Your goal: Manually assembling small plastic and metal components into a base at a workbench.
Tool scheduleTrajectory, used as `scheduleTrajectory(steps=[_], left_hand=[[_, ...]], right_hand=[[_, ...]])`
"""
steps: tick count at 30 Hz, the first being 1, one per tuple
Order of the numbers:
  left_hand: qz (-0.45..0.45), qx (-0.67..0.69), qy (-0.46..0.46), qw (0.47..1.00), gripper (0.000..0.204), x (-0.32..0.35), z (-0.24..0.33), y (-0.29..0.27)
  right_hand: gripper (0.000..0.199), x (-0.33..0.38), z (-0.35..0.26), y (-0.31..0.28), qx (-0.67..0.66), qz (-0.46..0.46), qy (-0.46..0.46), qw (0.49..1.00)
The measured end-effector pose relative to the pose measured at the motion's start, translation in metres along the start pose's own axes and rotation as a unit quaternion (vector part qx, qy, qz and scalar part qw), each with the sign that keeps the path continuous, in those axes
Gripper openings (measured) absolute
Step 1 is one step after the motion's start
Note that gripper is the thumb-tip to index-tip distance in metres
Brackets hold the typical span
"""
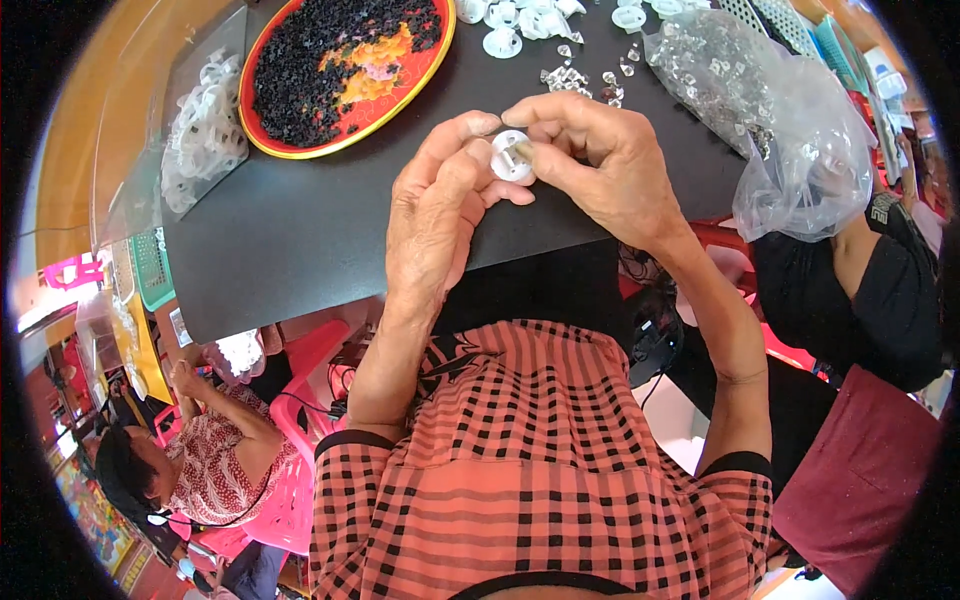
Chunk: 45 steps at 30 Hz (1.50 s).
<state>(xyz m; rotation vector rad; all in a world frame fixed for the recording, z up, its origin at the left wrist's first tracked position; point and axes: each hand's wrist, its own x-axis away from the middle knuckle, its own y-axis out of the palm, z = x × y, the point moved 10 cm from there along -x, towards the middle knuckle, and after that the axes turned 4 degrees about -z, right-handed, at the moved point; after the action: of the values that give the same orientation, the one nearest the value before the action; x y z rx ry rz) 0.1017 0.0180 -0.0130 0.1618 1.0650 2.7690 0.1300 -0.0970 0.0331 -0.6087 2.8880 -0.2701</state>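
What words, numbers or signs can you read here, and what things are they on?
None that I can read.
White disc: no writing that I can make out.
Red tray with yellow rim: a bright pattern, no words I can see.
Pale marks on the black sleeve at right: too small to read.
Colourful poster at lower left: too blurred to read.

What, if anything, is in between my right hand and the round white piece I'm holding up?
Nothing visible. Your right hand overlaps the right edge of the round white piece, and your left hand holds it from the left. The red tray and clear plastic bag lie off to either side.
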Motion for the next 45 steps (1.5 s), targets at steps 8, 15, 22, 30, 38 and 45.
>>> scheduleTrajectory(steps=[8, 15, 22, 30, 38, 45], left_hand=[[-0.011, 0.003, -0.008, 1.000, 0.028, 0.000, -0.004, 0.001], [-0.016, -0.001, -0.012, 1.000, 0.030, 0.001, -0.006, 0.003], [-0.016, -0.007, -0.023, 1.000, 0.032, 0.001, -0.008, 0.006], [-0.011, -0.003, -0.024, 1.000, 0.030, 0.003, -0.010, 0.006], [-0.006, -0.038, -0.034, 0.999, 0.029, 0.006, -0.008, 0.006], [-0.024, -0.089, -0.037, 0.995, 0.030, 0.002, -0.003, 0.011]], right_hand=[[0.014, 0.006, 0.008, -0.005, -0.050, 0.008, -0.020, 0.999], [0.015, 0.011, 0.011, -0.006, -0.046, 0.008, -0.027, 0.999], [0.019, 0.013, 0.012, -0.008, -0.068, 0.023, -0.057, 0.996], [0.018, 0.014, 0.012, -0.008, -0.060, 0.014, -0.055, 0.997], [0.016, 0.015, 0.011, -0.007, -0.052, 0.010, -0.063, 0.997], [0.017, 0.015, 0.010, -0.009, -0.034, 0.016, -0.073, 0.997]])
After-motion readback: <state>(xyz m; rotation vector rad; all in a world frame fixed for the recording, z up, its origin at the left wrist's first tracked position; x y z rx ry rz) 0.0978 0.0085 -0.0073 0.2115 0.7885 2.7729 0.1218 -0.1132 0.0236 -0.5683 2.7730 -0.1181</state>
